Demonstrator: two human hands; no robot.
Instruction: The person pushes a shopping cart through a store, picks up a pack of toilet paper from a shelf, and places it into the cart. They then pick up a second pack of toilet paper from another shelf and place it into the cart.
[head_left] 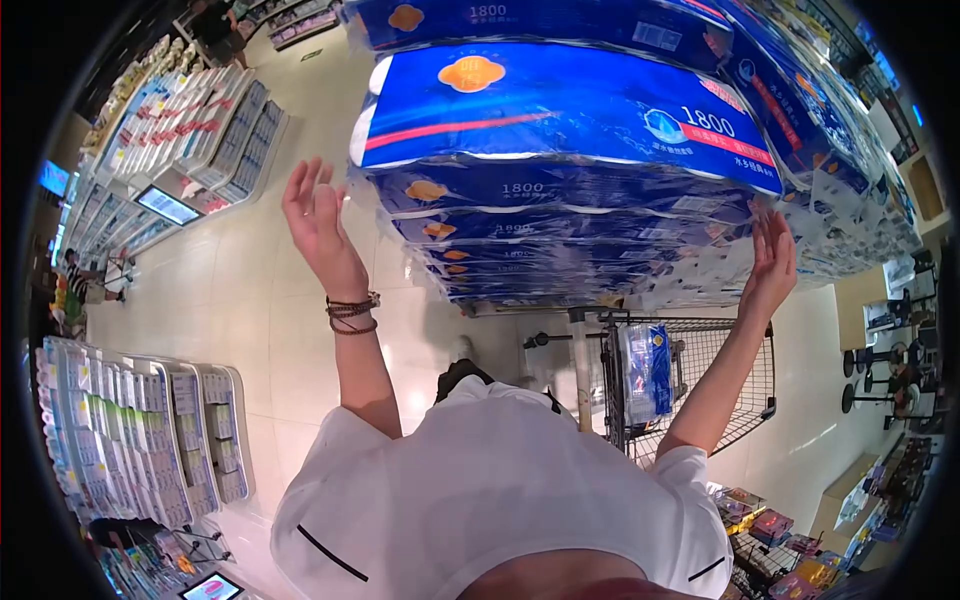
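Note:
A long blue pack of toilet paper rolls (560, 125), printed "1800", lies on top of a stack of similar packs (520, 225) in front of me. My left hand (325, 225) is raised beside the pack's left end, fingers apart and slightly curled, with nothing in it. At the other end, my right hand (772, 258) has its fingers stretched upward, fingertips right at the pack's lower right corner and its clear plastic wrap. Dark beaded bracelets (352, 312) circle my left wrist.
A wire shopping cart (690, 325) stands close on my right with a blue-and-white pack (648, 370) inside. More blue packs (800, 100) rise behind and to the right. Shelves of boxed goods (120, 430) line the left, along the tiled floor (210, 300).

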